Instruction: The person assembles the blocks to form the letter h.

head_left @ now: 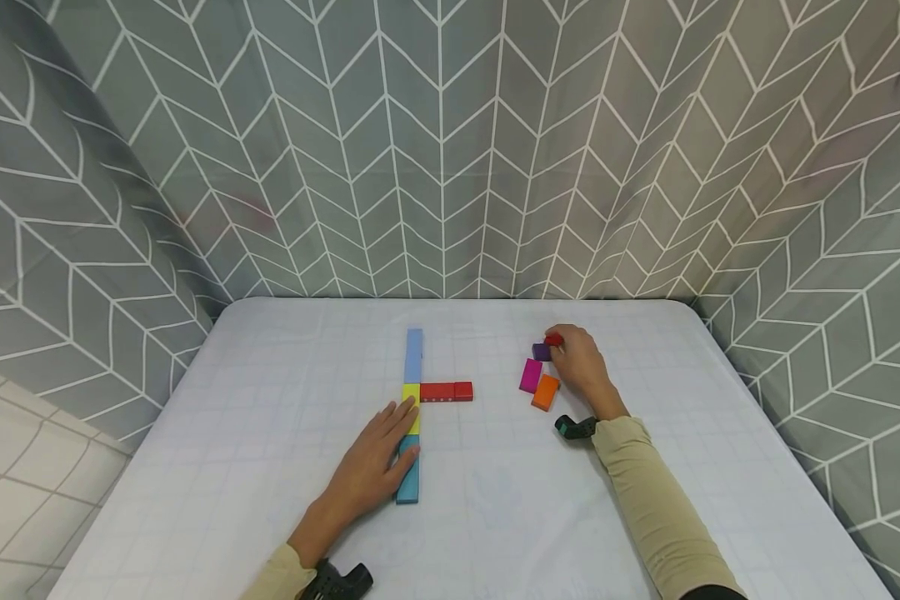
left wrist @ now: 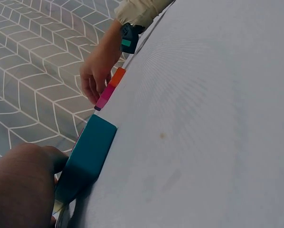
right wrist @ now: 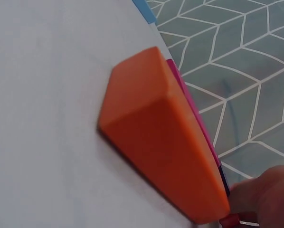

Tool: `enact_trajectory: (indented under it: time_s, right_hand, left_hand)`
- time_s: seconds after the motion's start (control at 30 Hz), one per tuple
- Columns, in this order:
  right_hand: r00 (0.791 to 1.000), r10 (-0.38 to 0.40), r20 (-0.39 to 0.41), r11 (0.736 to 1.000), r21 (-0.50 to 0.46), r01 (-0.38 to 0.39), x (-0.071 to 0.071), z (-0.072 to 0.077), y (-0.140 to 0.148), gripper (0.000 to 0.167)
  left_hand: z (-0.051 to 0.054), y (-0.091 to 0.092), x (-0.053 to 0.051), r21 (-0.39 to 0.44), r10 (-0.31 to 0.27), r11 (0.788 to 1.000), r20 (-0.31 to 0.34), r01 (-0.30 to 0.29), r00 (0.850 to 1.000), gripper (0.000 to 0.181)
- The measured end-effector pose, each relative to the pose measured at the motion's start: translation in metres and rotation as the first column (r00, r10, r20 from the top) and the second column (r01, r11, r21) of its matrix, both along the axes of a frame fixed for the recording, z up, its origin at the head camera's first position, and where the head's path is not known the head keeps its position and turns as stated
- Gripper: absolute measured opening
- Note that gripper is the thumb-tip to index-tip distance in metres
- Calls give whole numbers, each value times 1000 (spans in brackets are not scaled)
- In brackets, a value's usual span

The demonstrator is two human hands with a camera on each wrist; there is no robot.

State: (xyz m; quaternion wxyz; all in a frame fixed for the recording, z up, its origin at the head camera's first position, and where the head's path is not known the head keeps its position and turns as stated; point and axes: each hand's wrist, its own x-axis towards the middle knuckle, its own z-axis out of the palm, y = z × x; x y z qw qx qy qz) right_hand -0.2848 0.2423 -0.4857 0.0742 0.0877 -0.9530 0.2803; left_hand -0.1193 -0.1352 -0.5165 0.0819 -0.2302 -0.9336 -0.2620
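A column of blocks runs along the table: a light blue block point(head_left: 414, 354) at the far end, a yellow block point(head_left: 411, 390), and a teal block point(head_left: 408, 487) nearest. My left hand point(head_left: 371, 462) rests on the column, fingers extended over the yellow part and thumb by the teal block, which fills much of the left wrist view. Two red blocks point(head_left: 438, 392) jut right from the yellow part. Over on the right, my right hand point(head_left: 579, 362) pinches a small red block point(head_left: 553, 340) beside a purple block point(head_left: 542, 352).
Just nearer than the purple block lie a magenta block point(head_left: 530, 376) and an orange block point(head_left: 545, 392), touching or almost touching. The white-covered table point(head_left: 495, 517) ends at a patterned grey curtain point(head_left: 450, 167). Each wrist carries a dark camera mount point(head_left: 574, 427).
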Motion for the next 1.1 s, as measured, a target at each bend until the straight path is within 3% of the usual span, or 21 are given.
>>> enact_trajectory:
  time_s: [0.5, 0.9, 1.1]
  right_hand:
    - [999, -4, -32, 999, -45, 2, 1, 1, 2, 25]
    - [998, 2, -63, 996, -86, -8, 11, 11, -4, 23]
    - [999, 13, -41, 993, -116, -18, 15, 13, -7, 23]
  left_hand:
    - [-1, 0, 0, -7, 1, 1000, -4, -1, 1000, 63]
    - [2, 1, 2, -10, 11, 1000, 24, -10, 1000, 64]
    - [3, 1, 2, -2, 9, 1000, 23, -9, 1000, 64]
